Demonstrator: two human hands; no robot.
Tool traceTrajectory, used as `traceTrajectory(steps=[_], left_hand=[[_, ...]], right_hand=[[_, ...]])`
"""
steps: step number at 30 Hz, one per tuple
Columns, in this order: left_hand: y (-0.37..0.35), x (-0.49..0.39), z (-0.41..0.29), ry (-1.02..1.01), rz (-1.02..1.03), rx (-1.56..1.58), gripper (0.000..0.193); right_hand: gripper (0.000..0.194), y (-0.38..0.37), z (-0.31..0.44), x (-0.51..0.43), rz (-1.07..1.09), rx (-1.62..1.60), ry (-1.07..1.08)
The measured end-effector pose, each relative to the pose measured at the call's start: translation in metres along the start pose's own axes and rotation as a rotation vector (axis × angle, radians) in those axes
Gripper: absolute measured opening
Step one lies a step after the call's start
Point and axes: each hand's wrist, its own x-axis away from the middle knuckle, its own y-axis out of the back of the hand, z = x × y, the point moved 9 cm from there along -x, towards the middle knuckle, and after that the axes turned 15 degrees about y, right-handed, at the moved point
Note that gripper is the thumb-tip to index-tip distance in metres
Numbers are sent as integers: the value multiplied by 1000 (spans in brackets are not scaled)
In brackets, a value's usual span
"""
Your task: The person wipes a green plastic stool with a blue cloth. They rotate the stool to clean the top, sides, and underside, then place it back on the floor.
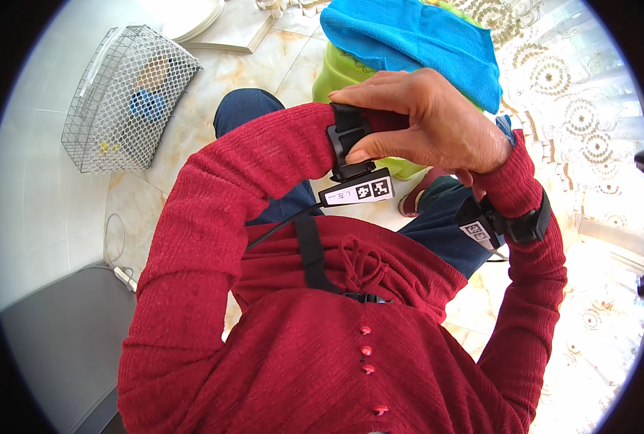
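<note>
My right hand reaches across to my left wrist. Its thumb and fingers pinch a black strap with a plastic buckle, worn around the red left sleeve. Below the buckle hangs a small black sensor box with a white label bearing printed codes, and a black cable runs from it. Most of my left hand is hidden behind the right one; only a bit of its fingers shows beneath the right wrist. A similar sensor box is strapped on the right forearm.
Ahead, a blue towel drapes over a light green container. A wire cage holding toys stands at left on the marble-patterned tiles. A grey panel lies lower left, near a white cable connector. Patterned sheer curtains hang at right.
</note>
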Motion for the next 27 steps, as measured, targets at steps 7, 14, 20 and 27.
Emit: traceTrajectory(steps=[7,14,20,27], left_hand=[[2,0,1,2,6,12,22],[7,0,1,0,7,23,22],[4,0,0,9,27,37,23],[-5,1,0,23,52,58,23]], right_hand=[[47,-4,-9,3,5,-78,-56],[55,7,-11,5,3,-27,-116],[59,13,0,0,-51,146,64],[50,1,-2,4,28,130,35]])
